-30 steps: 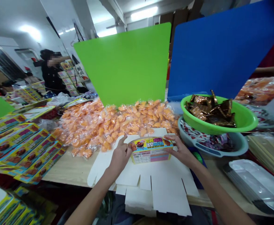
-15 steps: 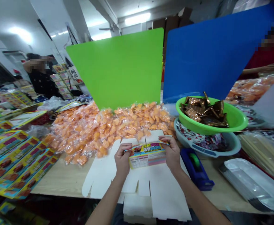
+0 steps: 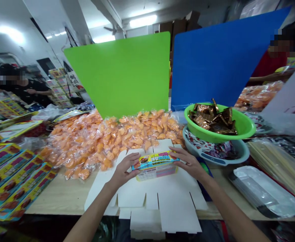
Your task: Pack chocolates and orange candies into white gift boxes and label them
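Note:
A small printed box, yellow and blue on top with a pale label side, sits between my two hands above a stack of flat white die-cut cardboard. My left hand grips its left end with curled fingers. My right hand holds its right end, fingers bent round the edge. Just beyond lies a heap of clear packets of orange snacks.
Green board and blue board stand behind. A green bowl of brown packets rests on a white basin. Clear trays lie right, printed boxes left. Other people work at far left and right.
The box has tipped from its label side facing me towards lying flatter, top up, and my hands have spread to its ends. The view has shifted left.

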Motion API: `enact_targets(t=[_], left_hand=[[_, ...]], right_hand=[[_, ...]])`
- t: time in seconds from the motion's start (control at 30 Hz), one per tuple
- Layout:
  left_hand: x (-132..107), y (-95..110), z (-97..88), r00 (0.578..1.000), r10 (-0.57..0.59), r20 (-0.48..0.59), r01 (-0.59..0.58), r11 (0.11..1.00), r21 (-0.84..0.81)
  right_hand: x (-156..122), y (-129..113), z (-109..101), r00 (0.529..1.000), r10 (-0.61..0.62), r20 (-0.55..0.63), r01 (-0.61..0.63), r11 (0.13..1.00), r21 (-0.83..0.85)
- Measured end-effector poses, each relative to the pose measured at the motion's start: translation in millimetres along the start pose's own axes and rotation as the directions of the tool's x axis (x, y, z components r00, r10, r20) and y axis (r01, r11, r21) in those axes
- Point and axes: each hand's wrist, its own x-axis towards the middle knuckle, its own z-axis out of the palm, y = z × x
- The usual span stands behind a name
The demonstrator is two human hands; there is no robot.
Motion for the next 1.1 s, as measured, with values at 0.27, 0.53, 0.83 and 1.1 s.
enact_targets(t=[0.27,0.53,0.83,1.1], left_hand=[[9,8,-8.5,0.971,0.053,0.233,-0.137,0.923,0.361],[13,49,18.0,0.994,-0.060,0.088,0.024,0.930,0.367],[78,60,26.7,0.874,-0.165,0.458,0.043,0.964,0.264],[80,66,36.4,0.878,-0.186,0.441,0.045,0.949,0.311]], right_hand=[[-1,-11,21,0.976,0.160,-0.149,-0.131,0.974,0.187],[34,-11,47,0.788,0.477,-0.389,-0.281,0.841,0.462],[50,11,29,0.800,0.482,-0.358,-0.344,0.857,0.384],[51,8,25,0.777,0.540,-0.323,-0.406,0.823,0.397]])
